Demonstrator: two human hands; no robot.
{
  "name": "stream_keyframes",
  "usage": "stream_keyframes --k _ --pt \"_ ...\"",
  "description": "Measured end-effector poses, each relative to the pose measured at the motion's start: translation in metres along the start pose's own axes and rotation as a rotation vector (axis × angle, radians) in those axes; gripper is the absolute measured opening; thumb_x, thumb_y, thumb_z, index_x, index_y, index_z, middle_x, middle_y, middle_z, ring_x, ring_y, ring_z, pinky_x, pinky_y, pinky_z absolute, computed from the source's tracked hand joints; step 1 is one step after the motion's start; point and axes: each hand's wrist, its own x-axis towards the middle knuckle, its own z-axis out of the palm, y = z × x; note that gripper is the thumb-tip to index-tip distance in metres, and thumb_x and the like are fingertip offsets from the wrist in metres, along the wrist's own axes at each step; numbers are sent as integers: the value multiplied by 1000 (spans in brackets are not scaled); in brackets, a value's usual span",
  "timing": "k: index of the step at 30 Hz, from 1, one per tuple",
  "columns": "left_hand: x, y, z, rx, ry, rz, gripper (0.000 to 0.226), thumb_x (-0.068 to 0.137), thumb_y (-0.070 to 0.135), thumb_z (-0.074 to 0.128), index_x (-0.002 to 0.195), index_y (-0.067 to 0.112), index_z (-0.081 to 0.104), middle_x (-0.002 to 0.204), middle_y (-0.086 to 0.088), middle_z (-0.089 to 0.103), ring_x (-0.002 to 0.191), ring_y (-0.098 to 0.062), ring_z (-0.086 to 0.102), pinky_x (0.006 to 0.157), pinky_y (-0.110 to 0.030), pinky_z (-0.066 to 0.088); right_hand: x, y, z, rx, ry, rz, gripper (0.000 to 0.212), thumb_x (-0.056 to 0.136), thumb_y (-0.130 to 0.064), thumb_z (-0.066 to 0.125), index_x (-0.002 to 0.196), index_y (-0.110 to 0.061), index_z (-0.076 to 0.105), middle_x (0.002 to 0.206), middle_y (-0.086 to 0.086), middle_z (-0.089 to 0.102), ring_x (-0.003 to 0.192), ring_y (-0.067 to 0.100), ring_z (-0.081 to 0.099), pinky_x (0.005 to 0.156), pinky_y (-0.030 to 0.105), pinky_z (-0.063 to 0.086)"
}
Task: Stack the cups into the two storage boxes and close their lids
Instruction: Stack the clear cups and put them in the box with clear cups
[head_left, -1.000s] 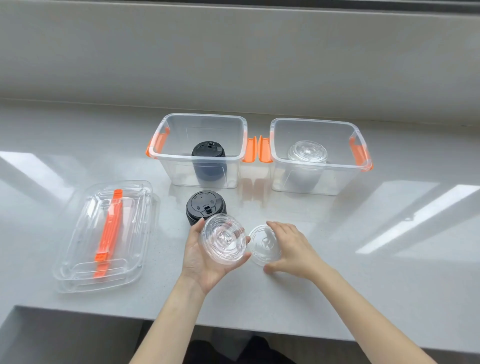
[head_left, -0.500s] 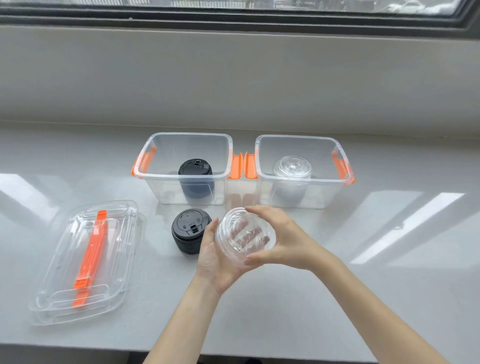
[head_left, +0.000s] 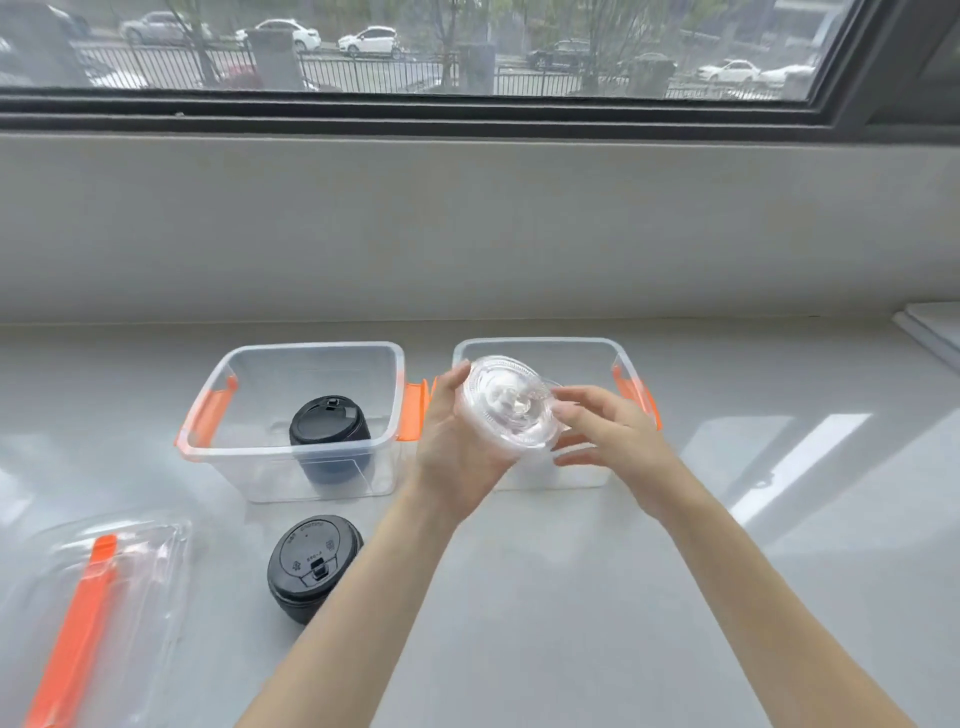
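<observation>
A: Right, wide view first. Pale worktop (head_left: 571, 597) under the window, two clear boxes side by side at the back. Left box (head_left: 311, 364) has one black cup (head_left: 330, 441) standing in it, right box (head_left: 587, 345) is where the action is.

B: And the lids (head_left: 88, 597) are stacked off at the near left, orange handle up, neither box closed yet.

A: Correct. A second black cup (head_left: 311, 566) waits on the worktop, just in front of the left box.

B: Now the clear cup (head_left: 511, 408). Where is it?

A: Up in the air over the near-left part of the right box, tilted, lid face turned toward the camera. Left hand (head_left: 457, 447) carries it, grip closed round its left side and underside.

B: Right hand (head_left: 608, 436)?

A: Fingers spread, loosely open, tips just beside the cup's right edge. I can't say whether they touch it.

B: So the key relation?

A: The box opening lies below and just beyond the cup, so it goes down and slightly forward. Its axis leans; I'd say it wants righting first. Left hand is nearer.

B: Versus half a second ago?

A: Then both hands cupped it low over the worktop, in front of the boxes. It has since risen and travelled back over the right box, and the right hand has let go.
</observation>
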Motion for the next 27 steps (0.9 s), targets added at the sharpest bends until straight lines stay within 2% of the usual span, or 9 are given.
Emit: stream_keyframes --k 5,7,8,12,14,16,19,22,27 --pt "70 18 11 250 237 62 59 77 37 60 121 -2 50 115 -19 62 100 -25 62 77 -35 52 53 -7 -25 115 140 30 26 85 -8 59 110 1 59 79 8 63 50 10 62 47 24 55" --pt "91 17 7 448 352 140 18 84 18 56 87 4 66 75 -9 63 64 -12 60 61 -28 44 77 -1 -36 91 200 70 29 82 -7 61 110 0 58 77 9 62 46 8 60 43 22 53" --pt "97 15 5 552 403 142 15 86 11 53 75 8 63 64 -4 53 56 -9 49 58 -28 37 84 2 -39 68 220 88 29 81 -6 62 109 0 57 75 9 61 45 8 59 42 21 52" --pt "110 5 -7 842 481 86 23 87 12 46 65 15 52 63 0 41 61 -17 34 59 -28 29 105 17 -35 -129 233 134 29 80 -4 60 108 2 56 70 6 60 50 13 58 39 22 49" --pt "115 -1 -13 953 514 43 25 89 14 42 66 18 50 72 0 47 67 -16 39 61 -28 31 112 25 -31 -267 229 145 27 80 -6 58 107 -1 58 76 7 64 57 16 61 45 24 50" --pt "119 -5 -16 996 519 24 26 91 13 37 68 18 48 77 -3 45 69 -17 37 57 -26 27 116 33 -28 -405 234 136 30 80 -10 56 109 -3 60 91 11 69 76 22 65 66 33 53" --pt "122 -11 -21 1021 560 -40 23 90 9 32 72 14 45 71 -6 40 65 -18 32 54 -28 20 120 42 -23 -565 231 135 33 82 -11 52 115 -6 59 108 12 69 101 26 62 85 35 49" --pt "121 -14 -20 1027 561 -84 35 89 5 31 56 16 27 58 0 23 54 -16 19 51 -28 13 121 46 -17 -672 228 105 33 85 -9 48 115 -4 58 114 14 67 107 28 59 88 35 48" --pt "121 -9 -21 1006 555 -149 20 90 8 34 71 12 35 63 1 23 57 -16 20 53 -27 14 123 48 -17 -733 240 107 36 87 -14 48 120 -4 55 122 13 63 112 29 56 93 37 43"
